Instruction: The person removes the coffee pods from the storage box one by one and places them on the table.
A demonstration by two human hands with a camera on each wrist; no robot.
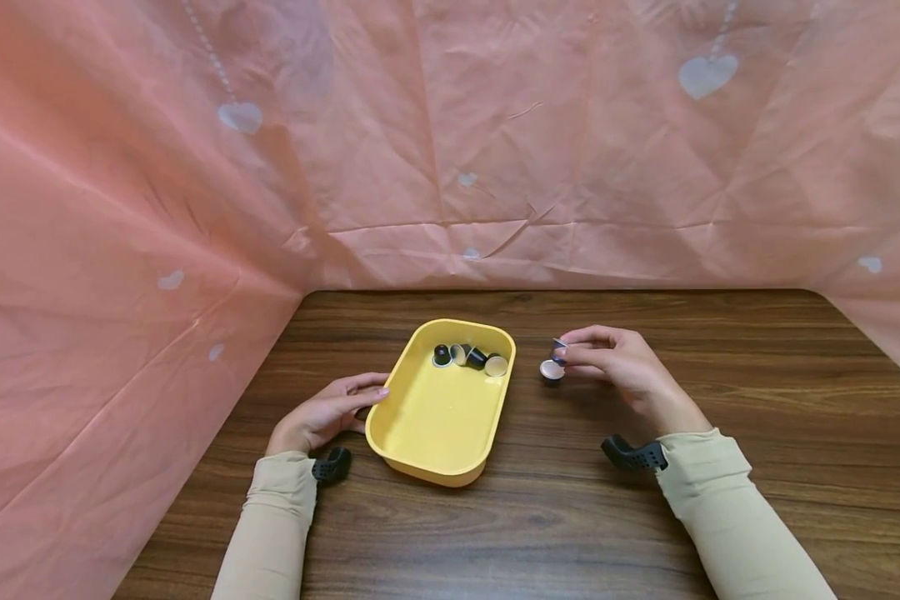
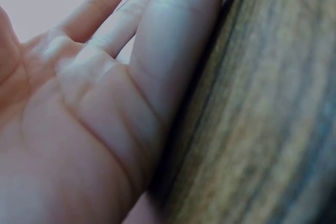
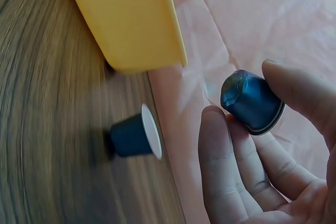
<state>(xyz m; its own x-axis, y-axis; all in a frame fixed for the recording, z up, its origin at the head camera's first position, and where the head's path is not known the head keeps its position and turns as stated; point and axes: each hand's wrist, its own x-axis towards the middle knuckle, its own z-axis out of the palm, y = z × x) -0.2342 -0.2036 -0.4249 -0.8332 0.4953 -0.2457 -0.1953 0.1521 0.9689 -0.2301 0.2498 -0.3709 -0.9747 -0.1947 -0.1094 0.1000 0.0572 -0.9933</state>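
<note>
My right hand [image 1: 630,371] pinches a dark blue coffee capsule [image 3: 253,100] between thumb and fingers, above the table to the right of a yellow tray [image 1: 435,433]. Just below it, a second dark capsule [image 3: 131,136] with a pale lid stands on the wood, lid upward. My left hand [image 1: 330,415] touches the tray's left wall, with fingers extended along it near the rim. In the left wrist view, the palm [image 2: 89,114] faces the camera and the fingers reach away, fairly straight. Several coffee capsules [image 1: 477,358] lie at the tray's far end, some tipped over.
The brown wooden table [image 1: 570,533] runs back to a pink cloth [image 1: 450,150] with pale hearts, which hangs behind and along the left side. Black straps [image 1: 633,454] sit at both wrists, at the ends of the beige sleeves [image 1: 727,517].
</note>
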